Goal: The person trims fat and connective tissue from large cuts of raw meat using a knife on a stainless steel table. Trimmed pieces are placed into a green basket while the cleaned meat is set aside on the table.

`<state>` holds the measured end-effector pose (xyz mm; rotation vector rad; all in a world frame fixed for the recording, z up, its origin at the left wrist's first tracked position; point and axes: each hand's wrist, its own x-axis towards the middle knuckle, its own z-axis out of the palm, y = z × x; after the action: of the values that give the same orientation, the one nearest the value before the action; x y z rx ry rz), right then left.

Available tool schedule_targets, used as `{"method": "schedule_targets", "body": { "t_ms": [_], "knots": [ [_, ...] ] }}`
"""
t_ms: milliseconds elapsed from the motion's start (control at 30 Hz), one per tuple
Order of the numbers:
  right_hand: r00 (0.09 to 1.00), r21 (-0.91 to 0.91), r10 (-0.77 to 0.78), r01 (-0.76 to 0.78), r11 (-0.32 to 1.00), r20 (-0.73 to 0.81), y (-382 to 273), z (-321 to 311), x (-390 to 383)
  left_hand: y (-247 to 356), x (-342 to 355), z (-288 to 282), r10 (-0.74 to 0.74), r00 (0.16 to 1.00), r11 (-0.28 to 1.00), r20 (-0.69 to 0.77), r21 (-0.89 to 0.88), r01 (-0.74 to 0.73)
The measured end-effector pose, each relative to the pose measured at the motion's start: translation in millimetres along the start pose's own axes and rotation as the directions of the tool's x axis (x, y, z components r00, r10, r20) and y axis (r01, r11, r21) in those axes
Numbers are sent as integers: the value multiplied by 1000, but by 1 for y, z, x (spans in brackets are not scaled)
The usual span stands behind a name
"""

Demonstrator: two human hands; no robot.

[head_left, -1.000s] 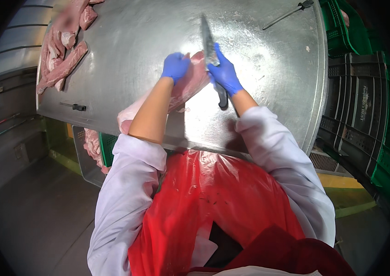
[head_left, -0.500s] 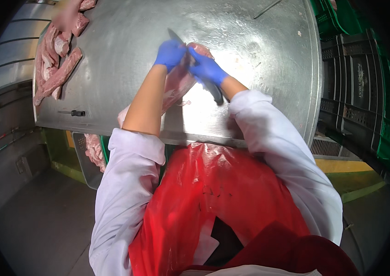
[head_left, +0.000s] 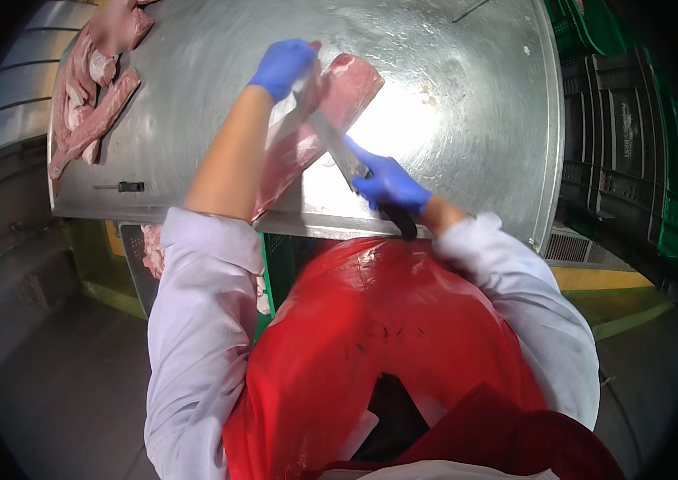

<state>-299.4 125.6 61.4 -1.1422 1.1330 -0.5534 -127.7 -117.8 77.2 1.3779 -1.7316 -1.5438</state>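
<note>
A long pink piece of meat [head_left: 352,90] lies slantwise on the metal table, its thick end pointing away from me. My left hand [head_left: 283,68], in a blue glove, is closed on a strip of meat at the far left side of this piece. The strip's lower part is blurred. In my right hand [head_left: 393,186], also blue-gloved, is a knife [head_left: 334,144] with a black handle. Its blade points away and to the left, with the tip against or just over the meat's side; I cannot tell which. My left forearm hides part of the meat's near end.
Several long meat pieces [head_left: 97,120] lie along the table's left edge. A dark-handled thin tool [head_left: 121,187] rests near the front left corner, and a metal rod [head_left: 469,10] at the far side. Dark crates [head_left: 625,136] stand right. Below the table edge is a grey bin [head_left: 132,254] with meat.
My hands have moved apart: the right one came back toward me and right with the knife, the left slightly away. The knife blade now lies across the meat's side; the meat shows more.
</note>
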Motion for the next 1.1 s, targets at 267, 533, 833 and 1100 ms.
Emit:
{"method": "schedule_targets", "body": {
  "t_ms": [267, 533, 833, 1100],
  "knots": [
    [991, -252, 39, -71, 965, -130, -39, 37, 60, 19, -45, -21, 126, 992, 972, 4, -199, -123],
    [988, -222, 47, -79, 972, -145, -44, 71, 78, 48, -91, -53, 185, 982, 803, 44, -583, -125],
    [997, -366, 66, -78, 927, -46, -35, 111, 38, 43, -139, -116, 265, 962, 685, -59, -691, -231],
    [990, -409, -138, 125, 904, -4, 23, 122, 18, 53, -174, -160, 333, 933, 580, -138, -750, -318]
  ]
}}
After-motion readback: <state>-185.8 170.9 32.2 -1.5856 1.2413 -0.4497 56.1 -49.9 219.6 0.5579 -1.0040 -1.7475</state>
